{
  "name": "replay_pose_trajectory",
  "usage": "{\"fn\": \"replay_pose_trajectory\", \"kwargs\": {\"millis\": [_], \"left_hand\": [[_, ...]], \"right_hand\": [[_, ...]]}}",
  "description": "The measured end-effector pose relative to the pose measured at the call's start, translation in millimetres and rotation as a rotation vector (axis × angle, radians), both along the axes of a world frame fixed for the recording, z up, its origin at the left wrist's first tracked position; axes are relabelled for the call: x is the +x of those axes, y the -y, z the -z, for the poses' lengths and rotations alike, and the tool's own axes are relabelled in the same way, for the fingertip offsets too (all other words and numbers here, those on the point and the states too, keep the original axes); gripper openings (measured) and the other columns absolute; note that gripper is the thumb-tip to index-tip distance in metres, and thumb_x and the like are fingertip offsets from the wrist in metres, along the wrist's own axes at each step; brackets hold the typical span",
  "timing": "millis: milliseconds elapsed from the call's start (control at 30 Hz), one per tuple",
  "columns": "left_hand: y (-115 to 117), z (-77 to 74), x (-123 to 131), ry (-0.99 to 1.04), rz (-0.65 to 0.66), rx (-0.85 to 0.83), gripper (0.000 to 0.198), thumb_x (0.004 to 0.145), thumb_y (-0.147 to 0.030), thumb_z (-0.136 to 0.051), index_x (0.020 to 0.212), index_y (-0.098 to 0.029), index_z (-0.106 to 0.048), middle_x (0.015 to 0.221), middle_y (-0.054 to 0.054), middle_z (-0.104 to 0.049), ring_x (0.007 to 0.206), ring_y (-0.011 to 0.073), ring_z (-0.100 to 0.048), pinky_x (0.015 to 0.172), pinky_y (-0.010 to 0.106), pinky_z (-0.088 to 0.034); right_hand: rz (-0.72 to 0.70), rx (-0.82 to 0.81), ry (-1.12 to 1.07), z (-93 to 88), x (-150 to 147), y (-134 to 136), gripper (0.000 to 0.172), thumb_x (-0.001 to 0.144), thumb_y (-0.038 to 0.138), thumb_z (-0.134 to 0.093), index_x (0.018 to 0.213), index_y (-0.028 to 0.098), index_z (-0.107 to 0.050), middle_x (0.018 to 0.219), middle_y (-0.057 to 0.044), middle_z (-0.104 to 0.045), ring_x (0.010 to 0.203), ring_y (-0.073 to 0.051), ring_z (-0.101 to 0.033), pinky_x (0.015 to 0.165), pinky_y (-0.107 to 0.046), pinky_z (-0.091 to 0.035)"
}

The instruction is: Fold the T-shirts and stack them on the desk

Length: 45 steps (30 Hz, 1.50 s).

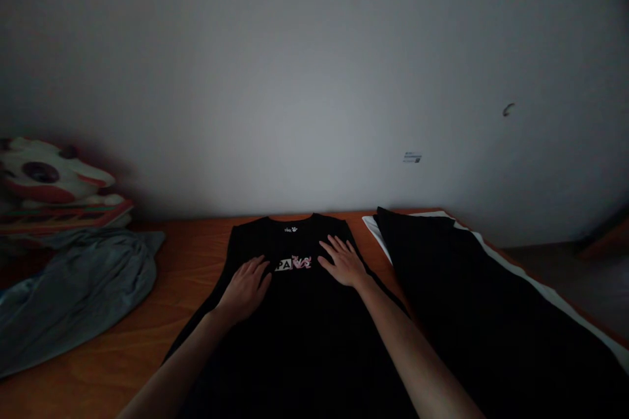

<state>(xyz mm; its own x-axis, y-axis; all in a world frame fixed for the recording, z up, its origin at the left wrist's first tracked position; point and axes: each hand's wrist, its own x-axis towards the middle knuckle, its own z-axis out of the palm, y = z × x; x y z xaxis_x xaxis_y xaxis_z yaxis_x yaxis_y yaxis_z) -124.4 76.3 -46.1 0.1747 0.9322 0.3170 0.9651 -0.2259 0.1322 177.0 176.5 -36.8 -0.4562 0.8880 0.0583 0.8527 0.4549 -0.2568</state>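
A black T-shirt (pixel 295 314) lies spread out on the wooden surface (pixel 184 268), its neckline toward the wall. Across its chest runs a white and pink print (pixel 293 264). My left hand (pixel 247 285) rests on the shirt just left of the print, fingers stretched out. To the right of the print, my right hand (pixel 343 262) lies on the cloth with its fingers spread. Neither hand holds anything. The lower part of the shirt fades into darkness between my forearms.
Black cloth (pixel 457 281) over white cloth (pixel 376 234) lies along the right side. At the left are a crumpled grey cloth (pixel 98 281) and a plush toy (pixel 54 173) on a colourful toy keyboard (pixel 73 215). A pale wall (pixel 295 78) stands behind.
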Motion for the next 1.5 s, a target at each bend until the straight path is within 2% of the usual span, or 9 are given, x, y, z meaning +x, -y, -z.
{"fn": "replay_pose_trajectory", "kwargs": {"millis": [200, 367, 467, 633, 833, 967, 1100, 1267, 1500], "left_hand": [[39.1, 3.3, 3.0, -0.153, -0.047, -0.079, 0.063, 0.099, -0.052, -0.034, 0.151, -0.018, -0.043, 0.16, 0.012, -0.037, 0.148, 0.0304, -0.034, 0.119, 0.053, -0.032], [33.9, -9.1, 10.3, -0.175, -0.081, -0.148, 0.068, 0.098, -0.058, -0.033, 0.153, -0.017, -0.039, 0.162, 0.011, -0.033, 0.15, 0.0306, -0.031, 0.12, 0.053, -0.03], [29.8, -10.8, 10.5, -0.178, -0.084, -0.16, 0.069, 0.098, -0.058, -0.033, 0.153, -0.017, -0.039, 0.162, 0.011, -0.033, 0.15, 0.0297, -0.03, 0.121, 0.052, -0.028], [28.3, -4.1, 7.2, -0.171, -0.075, -0.131, 0.069, 0.097, -0.057, -0.035, 0.152, -0.016, -0.04, 0.161, 0.013, -0.035, 0.15, 0.0309, -0.031, 0.12, 0.053, -0.027], [26.8, 2.6, 3.1, -0.077, -0.032, -0.076, 0.061, 0.097, -0.053, -0.037, 0.146, -0.019, -0.049, 0.157, 0.014, -0.045, 0.148, 0.0317, -0.036, 0.118, 0.056, -0.03], [32.0, -10.2, 5.9, 0.06, -0.04, 0.016, 0.052, 0.098, -0.048, -0.037, 0.134, -0.018, -0.059, 0.145, 0.014, -0.058, 0.137, 0.0293, -0.051, 0.115, 0.051, -0.037], [43.2, -30.3, 8.6, 0.196, -0.022, 0.111, 0.04, 0.099, -0.043, -0.035, 0.113, -0.022, -0.065, 0.12, 0.011, -0.07, 0.113, 0.0268, -0.064, 0.1, 0.045, -0.048], [79.4, -37.9, -6.9, 0.264, -0.102, 0.009, 0.039, 0.095, -0.048, -0.041, 0.112, -0.021, -0.064, 0.115, 0.01, -0.071, 0.108, 0.0282, -0.067, 0.096, 0.047, -0.052], [178.0, -26.7, -43.0, 0.157, -0.206, 0.104, 0.036, 0.089, -0.055, -0.049, 0.108, -0.029, -0.066, 0.113, 0.005, -0.074, 0.104, 0.0291, -0.07, 0.089, 0.045, -0.056]], "right_hand": [[-0.004, 0.094, -0.035, 4.8, -0.4, 1.8, 0.055, 0.101, 0.054, -0.042, 0.149, 0.027, -0.045, 0.161, -0.01, -0.037, 0.149, -0.027, -0.03, 0.121, -0.051, -0.019], [-0.005, 0.263, -0.056, -5.8, -4.6, 11.2, 0.033, 0.099, 0.034, -0.046, 0.118, 0.018, -0.068, 0.129, -0.013, -0.064, 0.12, -0.024, -0.057, 0.105, -0.039, -0.039], [-0.036, 0.262, -0.035, -17.0, -4.9, 27.4, 0.028, 0.098, 0.029, -0.047, 0.114, 0.019, -0.068, 0.115, -0.011, -0.068, 0.11, -0.024, -0.06, 0.099, -0.038, -0.042], [0.073, 0.26, -0.03, -26.0, 12.4, 71.7, 0.045, 0.096, 0.038, -0.048, 0.136, 0.017, -0.057, 0.142, -0.016, -0.055, 0.13, -0.03, -0.05, 0.11, -0.046, -0.033], [0.232, 0.022, -0.002, -7.0, 44.3, 107.9, 0.069, 0.1, 0.059, -0.031, 0.153, 0.016, -0.039, 0.164, -0.016, -0.028, 0.152, -0.034, -0.02, 0.121, -0.055, -0.01], [0.239, -0.011, -0.013, 0.7, 49.4, 111.7, 0.073, 0.1, 0.064, -0.027, 0.157, 0.019, -0.031, 0.166, -0.013, -0.02, 0.155, -0.03, -0.013, 0.123, -0.053, -0.005], [0.248, -0.027, 0.004, -2.1, 47.7, 111.4, 0.074, 0.099, 0.065, -0.029, 0.157, 0.02, -0.032, 0.167, -0.013, -0.018, 0.154, -0.03, -0.013, 0.123, -0.053, -0.005], [0.251, -0.036, 0.001, -3.7, 48.1, 111.7, 0.074, 0.099, 0.066, -0.03, 0.157, 0.02, -0.032, 0.167, -0.013, -0.017, 0.155, -0.029, -0.012, 0.123, -0.052, -0.006], [0.246, 0.002, -0.031, -1.1, 48.1, 111.7, 0.072, 0.099, 0.065, -0.033, 0.153, 0.018, -0.04, 0.164, -0.015, -0.026, 0.154, -0.029, -0.018, 0.122, -0.053, -0.012]]}}
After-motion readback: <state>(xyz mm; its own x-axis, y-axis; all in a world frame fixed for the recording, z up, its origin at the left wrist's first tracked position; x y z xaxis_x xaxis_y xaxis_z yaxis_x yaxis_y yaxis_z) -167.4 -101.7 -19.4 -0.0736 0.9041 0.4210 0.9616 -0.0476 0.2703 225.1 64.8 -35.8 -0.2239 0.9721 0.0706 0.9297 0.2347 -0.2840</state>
